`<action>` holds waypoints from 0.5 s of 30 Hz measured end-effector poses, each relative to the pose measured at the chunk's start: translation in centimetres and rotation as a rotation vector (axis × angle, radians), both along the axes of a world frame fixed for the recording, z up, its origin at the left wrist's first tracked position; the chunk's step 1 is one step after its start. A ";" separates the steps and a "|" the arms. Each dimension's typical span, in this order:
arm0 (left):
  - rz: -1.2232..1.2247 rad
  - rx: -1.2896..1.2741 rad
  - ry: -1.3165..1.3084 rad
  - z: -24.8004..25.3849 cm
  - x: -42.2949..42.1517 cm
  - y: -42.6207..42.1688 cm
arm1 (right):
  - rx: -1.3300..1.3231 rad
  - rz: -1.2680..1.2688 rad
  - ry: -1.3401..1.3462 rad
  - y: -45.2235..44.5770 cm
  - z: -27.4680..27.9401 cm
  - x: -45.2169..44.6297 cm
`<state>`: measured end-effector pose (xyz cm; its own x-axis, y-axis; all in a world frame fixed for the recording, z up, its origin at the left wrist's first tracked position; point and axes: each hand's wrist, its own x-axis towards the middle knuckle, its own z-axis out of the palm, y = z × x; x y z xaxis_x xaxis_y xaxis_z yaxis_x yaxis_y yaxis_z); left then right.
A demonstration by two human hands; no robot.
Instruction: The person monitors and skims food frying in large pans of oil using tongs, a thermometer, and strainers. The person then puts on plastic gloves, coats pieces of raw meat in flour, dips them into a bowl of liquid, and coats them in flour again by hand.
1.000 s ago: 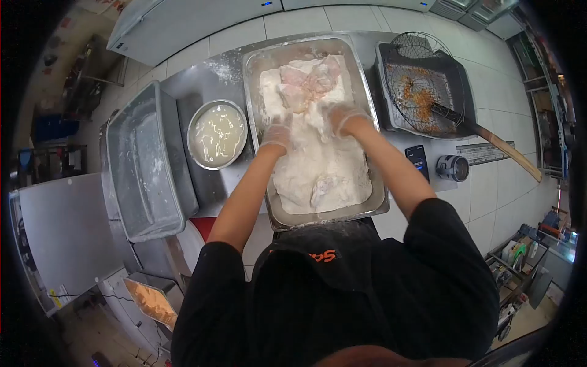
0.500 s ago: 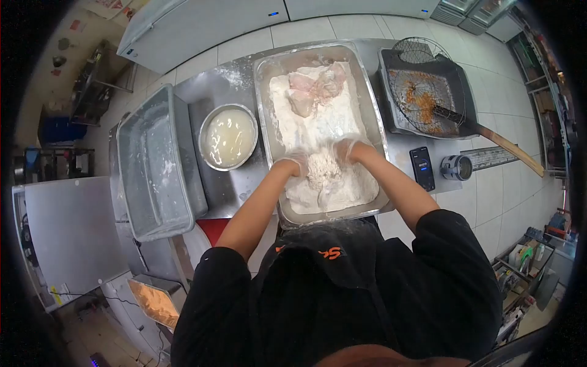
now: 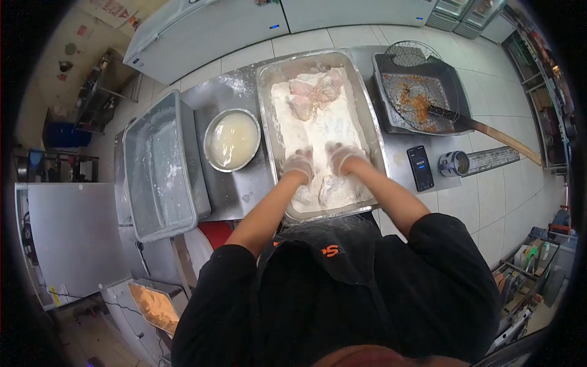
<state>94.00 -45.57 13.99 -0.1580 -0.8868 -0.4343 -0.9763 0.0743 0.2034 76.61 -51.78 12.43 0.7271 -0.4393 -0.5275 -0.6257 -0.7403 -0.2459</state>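
A deep metal tray [image 3: 371,125] of white flour [image 3: 324,134] lies before me. My left hand [image 3: 299,163], in a clear plastic glove, rests on the flour left of the middle, fingers apart and dusted white. Just to its right, my right hand [image 3: 344,159], gloved alike, lies on the flour with its fingers stretched away from me; the fingertips partly sink in. Pale raw meat pieces [image 3: 302,98], apparently chicken, sit at the far end of the tray. Near my wrists, a flour-coated lump [image 3: 335,191] lies at the near end.
Left of the tray stand a metal bowl [image 3: 211,160] of cloudy liquid and a grey plastic tub [image 3: 191,202]. To the right are a dark tub [image 3: 461,92] with orange crumbs, a wire strainer [image 3: 408,54] with a wooden handle, a phone [image 3: 420,168] and a can [image 3: 452,164].
The flour mound between my hands has been spread flat. Both hands have turned forward over the flour, and the coated lump near me shows more plainly.
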 end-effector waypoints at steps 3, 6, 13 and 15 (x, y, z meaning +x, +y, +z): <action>0.138 0.255 -0.063 0.6 -1.1 -0.9 | 0.112 0.021 -0.074 0.1 3.2 0.3; -0.364 0.540 0.212 4.9 1.1 -3.6 | 0.486 -0.171 0.032 -3.7 3.6 -0.9; -0.104 0.212 0.133 3.1 1.5 -2.2 | 0.040 -0.167 -0.175 -2.1 4.3 -1.7; 0.119 0.146 0.222 3.6 1.8 -3.0 | 0.012 -0.165 -0.168 -3.0 4.2 -1.9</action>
